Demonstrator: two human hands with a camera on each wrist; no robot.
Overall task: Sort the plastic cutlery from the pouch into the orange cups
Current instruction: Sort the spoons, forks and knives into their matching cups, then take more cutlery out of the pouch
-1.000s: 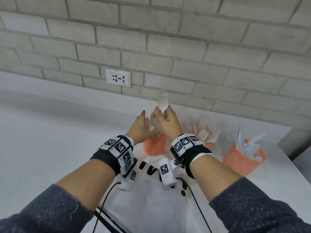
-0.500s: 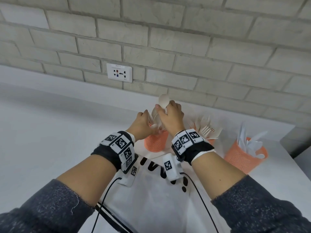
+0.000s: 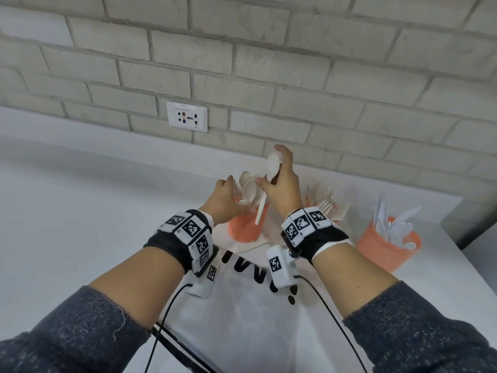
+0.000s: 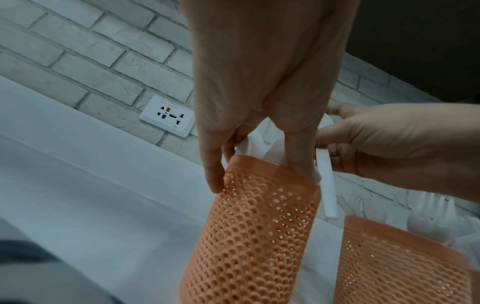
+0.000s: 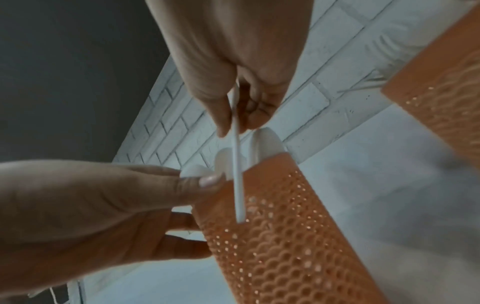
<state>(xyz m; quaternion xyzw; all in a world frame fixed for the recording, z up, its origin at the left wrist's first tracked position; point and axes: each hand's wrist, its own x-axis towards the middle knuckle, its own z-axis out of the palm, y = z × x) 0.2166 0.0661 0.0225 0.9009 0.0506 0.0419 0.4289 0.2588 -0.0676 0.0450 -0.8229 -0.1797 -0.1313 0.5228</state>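
While both your hands work at the far cup, this is how things lie:

Pouch: the white pouch [image 3: 242, 319] lies flat under your wrists, nearer you than your fingers.

Cups: three orange cups in a row; the spoon cup [image 3: 243, 227] sits right at your left fingers, the fork cup [image 4: 394, 263] just beside your right hand, the knife cup [image 3: 387, 243] well off to its right.

Left hand: your left hand [image 3: 223, 200] grips the spoon cup's rim, thumb on the spoon bowls inside, fingers curled around the mesh wall.

Right hand: your right hand [image 3: 282, 187] pinches a white spoon [image 3: 270, 179] near its bowl.

Spoon: it hangs handle-down from your fingertips, its tip outside the cup wall, just below the rim.
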